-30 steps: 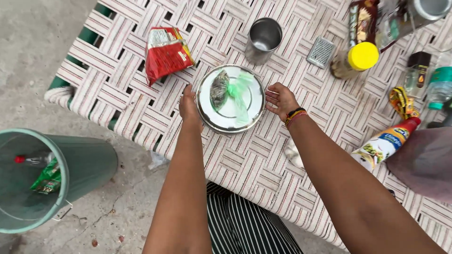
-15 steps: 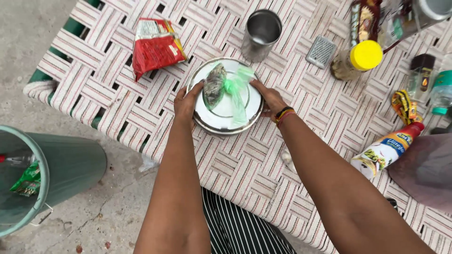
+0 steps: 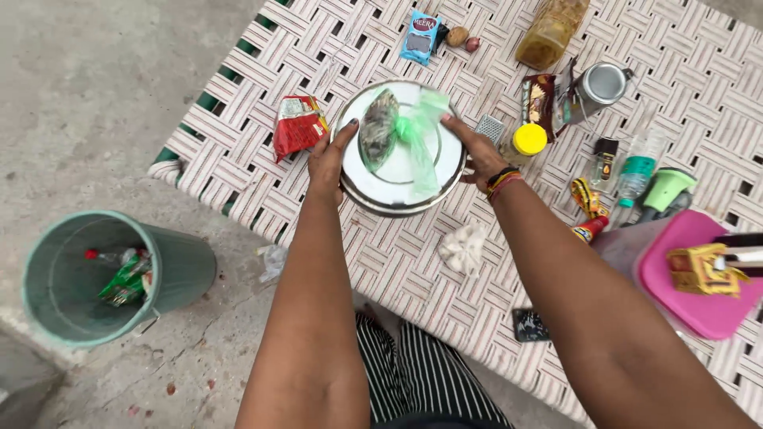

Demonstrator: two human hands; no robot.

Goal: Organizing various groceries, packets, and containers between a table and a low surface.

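Both my hands grip the steel plate (image 3: 401, 151), one on each side. Left hand (image 3: 327, 163): thumb up over the near-left rim, fingers curled below it. Right hand (image 3: 477, 151): fingers spread along the right rim, tips pressing on its top edge. The plate looks raised a little off the woven cot (image 3: 238, 135), but I cannot tell for sure whether its bottom touches the weave.

On the plate: a dark packet (image 3: 377, 129) lying on the left half and a green bag (image 3: 420, 143) draped across the middle, its tail reaching the near rim. Both loose, nothing pins them.

Risks as I judge them:
- Any tilt toward me and the bag slides off first, since its tail is already at the edge; the packet would follow.
- Smooth metal and only a rim hold, so a slip of either hand drops one side.
- Crowded right flank: the yellow-capped jar (image 3: 525, 143) stands just beside my right knuckles, and a swing that way would topple it.
- The bin (image 3: 179, 266) sits down on my left, well apart from the cot; anything sliding off in between lands on the concrete.
- The red packet (image 3: 298, 125) near my left hand could get dragged.
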